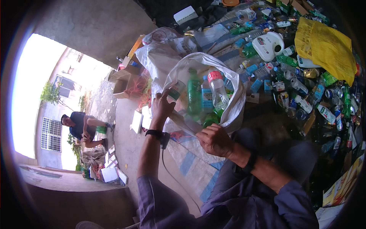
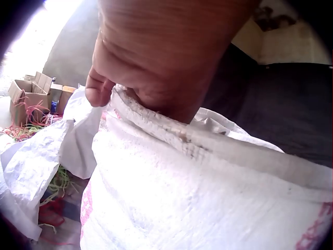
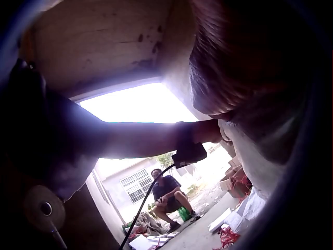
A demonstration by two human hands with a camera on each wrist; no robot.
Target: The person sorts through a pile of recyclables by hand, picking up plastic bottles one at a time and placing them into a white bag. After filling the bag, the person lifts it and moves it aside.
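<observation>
A white woven sack stands with its mouth spread wide in front of the person. Plastic bottles show inside it: a green bottle, a clear bottle with a red label and a blue-labelled bottle. The left hand grips the sack's rim on the left; its fingers reach over the edge and are partly hidden in the left wrist view. Close by those fingertips is a container with a green label. At the near edge, the right hand grips the rim with curled fingers.
Many bottles and cans cover the floor to the right, with a white jug and a yellow sack among them. Cardboard boxes stand at the left. Farther off sits another person. A cable hangs from the left wrist.
</observation>
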